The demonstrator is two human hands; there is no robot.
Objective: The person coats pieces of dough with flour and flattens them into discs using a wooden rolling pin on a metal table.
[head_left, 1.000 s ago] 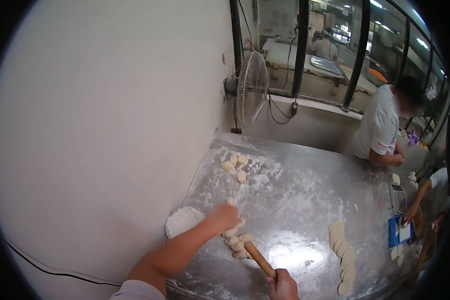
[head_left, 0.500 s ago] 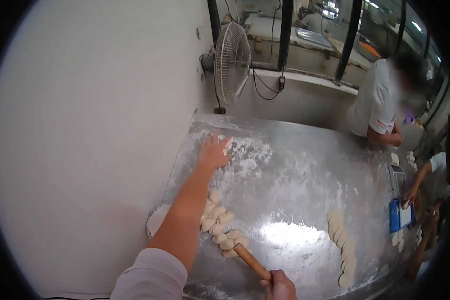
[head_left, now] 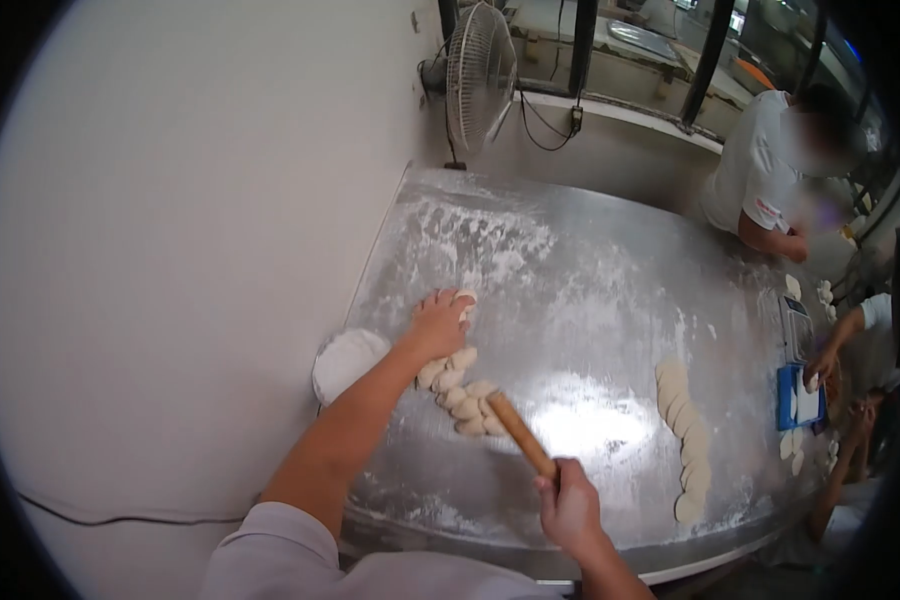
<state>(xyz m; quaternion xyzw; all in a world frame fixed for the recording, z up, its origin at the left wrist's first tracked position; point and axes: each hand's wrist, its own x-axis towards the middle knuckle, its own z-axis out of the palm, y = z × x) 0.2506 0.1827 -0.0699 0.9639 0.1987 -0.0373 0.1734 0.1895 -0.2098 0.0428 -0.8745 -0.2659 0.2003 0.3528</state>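
Observation:
My left hand [head_left: 439,326] is over the far end of a staggered row of dough pieces [head_left: 458,392], its fingers curled around a pale piece of dough [head_left: 466,300] that shows past the fingertips. Part of the row lies hidden beneath that hand. In my right hand [head_left: 571,500] is a short wooden rolling pin [head_left: 523,436], gripped at its near end and slanting up to the left. Its far tip is beside the near end of the row, above the floured metal table [head_left: 590,300].
A bowl of flour [head_left: 350,362] stands at the left against the wall. Flattened dough rounds [head_left: 682,440] overlap in a line to the right. Beyond them are a blue tray [head_left: 802,398], a scale [head_left: 796,328] and co-workers. A fan [head_left: 480,75] hangs at the back.
My left hand has drawn back from the table's far floured area to the dough row, carrying the piece of dough. The rolling pin stays in my right hand. The view has shifted.

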